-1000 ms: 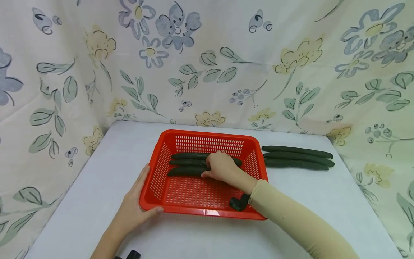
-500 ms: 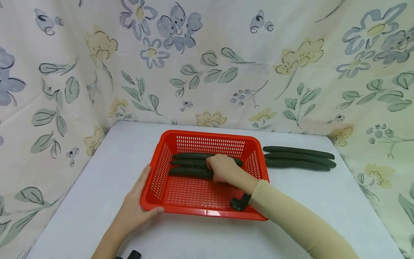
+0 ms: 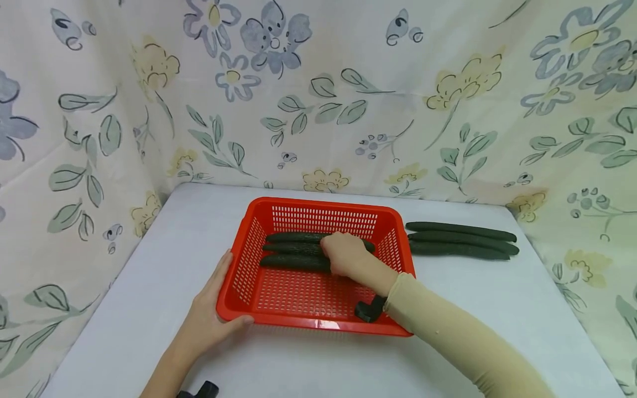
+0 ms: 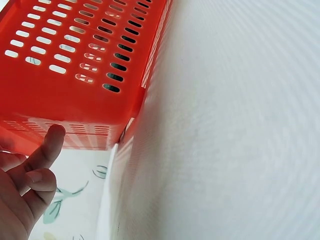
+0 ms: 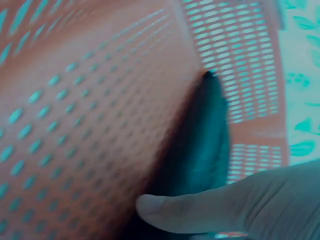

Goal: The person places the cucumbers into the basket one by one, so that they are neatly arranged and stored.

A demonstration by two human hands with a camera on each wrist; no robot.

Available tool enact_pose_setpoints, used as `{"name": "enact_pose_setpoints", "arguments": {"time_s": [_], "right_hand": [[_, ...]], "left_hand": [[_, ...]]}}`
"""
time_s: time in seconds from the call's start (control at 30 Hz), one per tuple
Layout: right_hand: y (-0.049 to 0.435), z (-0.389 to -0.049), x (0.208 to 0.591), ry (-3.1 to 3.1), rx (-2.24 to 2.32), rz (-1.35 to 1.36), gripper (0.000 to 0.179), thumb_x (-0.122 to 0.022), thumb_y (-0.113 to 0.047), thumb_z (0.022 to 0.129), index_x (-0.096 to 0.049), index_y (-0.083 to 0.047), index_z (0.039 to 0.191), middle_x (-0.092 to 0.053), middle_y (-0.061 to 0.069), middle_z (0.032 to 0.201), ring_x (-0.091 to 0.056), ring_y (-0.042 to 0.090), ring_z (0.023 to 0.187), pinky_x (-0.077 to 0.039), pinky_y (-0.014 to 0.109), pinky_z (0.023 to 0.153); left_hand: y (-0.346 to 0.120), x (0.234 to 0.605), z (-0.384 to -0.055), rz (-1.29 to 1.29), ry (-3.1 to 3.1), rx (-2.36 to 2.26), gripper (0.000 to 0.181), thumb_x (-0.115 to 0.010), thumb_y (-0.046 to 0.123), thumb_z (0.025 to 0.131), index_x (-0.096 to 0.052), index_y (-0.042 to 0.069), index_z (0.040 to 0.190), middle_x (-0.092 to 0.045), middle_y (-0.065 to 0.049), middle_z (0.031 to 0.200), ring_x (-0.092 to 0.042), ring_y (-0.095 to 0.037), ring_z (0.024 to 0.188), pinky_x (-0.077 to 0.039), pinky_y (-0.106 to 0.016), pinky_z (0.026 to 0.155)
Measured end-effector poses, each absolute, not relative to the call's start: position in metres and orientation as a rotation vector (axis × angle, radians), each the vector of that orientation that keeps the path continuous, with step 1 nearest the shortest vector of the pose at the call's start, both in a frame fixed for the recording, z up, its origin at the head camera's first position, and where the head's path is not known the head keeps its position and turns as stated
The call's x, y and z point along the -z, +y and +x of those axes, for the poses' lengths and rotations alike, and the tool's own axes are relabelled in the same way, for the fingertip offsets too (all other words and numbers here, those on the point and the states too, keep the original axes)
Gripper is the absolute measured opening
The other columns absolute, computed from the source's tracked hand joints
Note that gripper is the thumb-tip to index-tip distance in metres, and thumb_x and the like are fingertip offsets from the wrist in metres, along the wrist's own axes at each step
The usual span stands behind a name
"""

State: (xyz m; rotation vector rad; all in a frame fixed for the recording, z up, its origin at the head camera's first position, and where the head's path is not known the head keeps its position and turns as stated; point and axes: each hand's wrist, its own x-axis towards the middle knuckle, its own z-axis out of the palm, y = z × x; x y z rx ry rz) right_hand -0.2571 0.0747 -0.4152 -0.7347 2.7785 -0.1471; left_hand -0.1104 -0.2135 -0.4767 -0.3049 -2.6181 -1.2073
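Three long dark green cucumbers lie side by side in a red plastic basket [image 3: 318, 323]. Inside it, my right hand [image 3: 350, 255] reaches down over their right part and holds the front cucumber [image 3: 293, 262]. In the right wrist view the thumb [image 5: 185, 210] lies across that cucumber [image 5: 195, 145]; the other fingers are hidden. My left hand [image 3: 209, 309] rests against the basket's front left corner, its fingers along the left side and its thumb at the front rim. The left wrist view shows those fingers [image 4: 50, 145] lightly bent at the basket wall.
Three more cucumbers [image 3: 463, 239] lie on the white table [image 3: 497, 309] right of the basket. A black wrist device [image 3: 369, 310] hangs under the right wrist, over the basket's front. Patterned cloth [image 3: 318, 110] stands behind and at both sides.
My right hand has shifted slightly to the right along the cucumbers, and its thumb has gone out of sight in the head view. The left hand and the basket stay in place.
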Motion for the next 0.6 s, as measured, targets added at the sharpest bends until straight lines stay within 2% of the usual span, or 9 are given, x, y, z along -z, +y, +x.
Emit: {"name": "enact_pose_setpoints", "arguments": {"time_s": [0.1, 0.2, 0.27, 0.4, 0.6], "right_hand": [[0.083, -0.262, 0.404, 2.722, 0.295, -0.730, 0.029, -0.095, -0.025, 0.080, -0.071, -0.015, 0.092, -0.069, 0.000, 0.087, -0.064, 0.020, 0.076, -0.054, 0.038, 0.064], [0.094, -0.264, 0.386, 2.703, 0.506, -0.711, 0.025, -0.088, -0.033, 0.088, -0.074, -0.015, 0.097, -0.070, 0.000, 0.088, -0.064, 0.018, 0.079, -0.054, 0.037, 0.073], [0.104, -0.264, 0.372, 2.720, 0.653, -0.713, 0.022, -0.084, -0.034, 0.092, -0.075, -0.015, 0.098, -0.071, 0.000, 0.088, -0.063, 0.017, 0.080, -0.053, 0.036, 0.074], [0.130, -0.261, 0.353, 2.772, 0.869, -0.701, 0.021, -0.081, -0.032, 0.095, -0.075, -0.013, 0.101, -0.075, 0.003, 0.099, -0.067, 0.021, 0.088, -0.057, 0.041, 0.079], [0.179, -0.255, 0.356, 2.805, 1.040, -0.604, 0.022, -0.077, -0.032, 0.098, -0.075, -0.012, 0.107, -0.075, 0.004, 0.104, -0.069, 0.022, 0.097, -0.056, 0.045, 0.088]], "left_hand": [[-0.214, 0.477, -0.110, -0.303, -2.620, 1.197, 0.129, -0.097, 0.031, 0.069, -0.018, 0.025, 0.172, -0.028, -0.001, 0.175, -0.045, -0.025, 0.149, -0.052, -0.029, 0.100], [-0.213, 0.477, -0.109, -0.292, -2.625, 1.197, 0.129, -0.096, 0.030, 0.070, -0.018, 0.026, 0.172, -0.028, -0.001, 0.175, -0.046, -0.028, 0.148, -0.054, -0.034, 0.098], [-0.213, 0.478, -0.109, -0.292, -2.624, 1.201, 0.129, -0.097, 0.030, 0.070, -0.018, 0.026, 0.172, -0.028, -0.001, 0.175, -0.047, -0.029, 0.147, -0.055, -0.034, 0.098], [-0.213, 0.478, -0.109, -0.297, -2.621, 1.203, 0.130, -0.097, 0.030, 0.070, -0.018, 0.026, 0.172, -0.028, 0.000, 0.175, -0.046, -0.027, 0.147, -0.053, -0.030, 0.099], [-0.214, 0.478, -0.110, -0.305, -2.617, 1.194, 0.130, -0.097, 0.030, 0.070, -0.018, 0.027, 0.172, -0.027, 0.000, 0.176, -0.041, -0.020, 0.152, -0.049, -0.028, 0.101]]}}
